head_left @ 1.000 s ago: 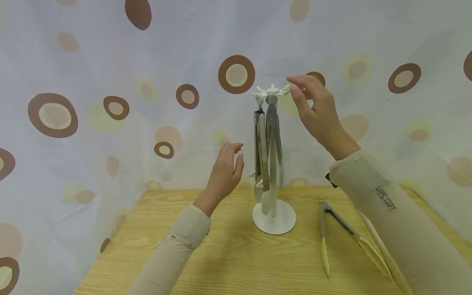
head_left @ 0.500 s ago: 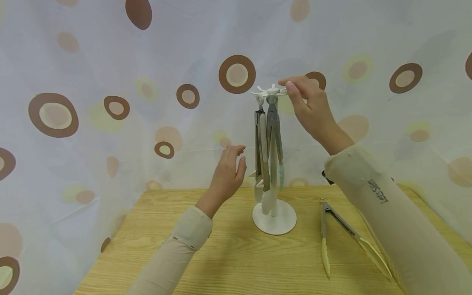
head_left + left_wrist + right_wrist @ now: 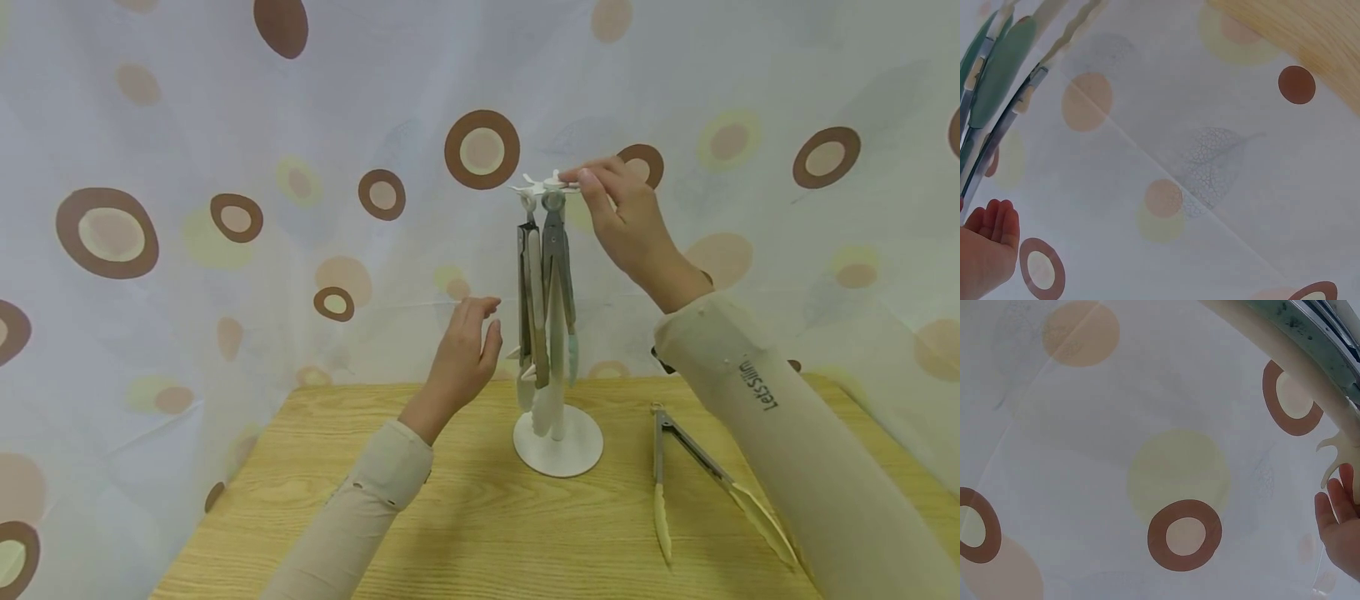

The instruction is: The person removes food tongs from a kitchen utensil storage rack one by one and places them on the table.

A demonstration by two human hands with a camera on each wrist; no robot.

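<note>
A white utensil stand (image 3: 558, 450) with a ring of hooks at its top stands upright on the table. Hanging from the hooks are grey-handled tongs (image 3: 555, 242) with teal tips, beside other dark and beige tongs (image 3: 533, 292). At the top, my right hand (image 3: 626, 217) reaches in from the right, its extended index finger at the hooks and the thumb just below. In the right wrist view its fingers lie against a hook (image 3: 1333, 453). My left hand (image 3: 463, 358) hovers left of the hanging tongs, fingers loosely bent, holding nothing.
A spread pair of tongs (image 3: 693, 450) with pale yellow tips lies on the wooden table (image 3: 420, 533), right of the stand and partly near my right sleeve (image 3: 787, 417). Behind the table hangs a patterned white curtain (image 3: 405, 83).
My right hand has moved left, from beside the stand's top onto its hooks. My left hand has shifted slightly right and down. The stand and tongs look unmoved.
</note>
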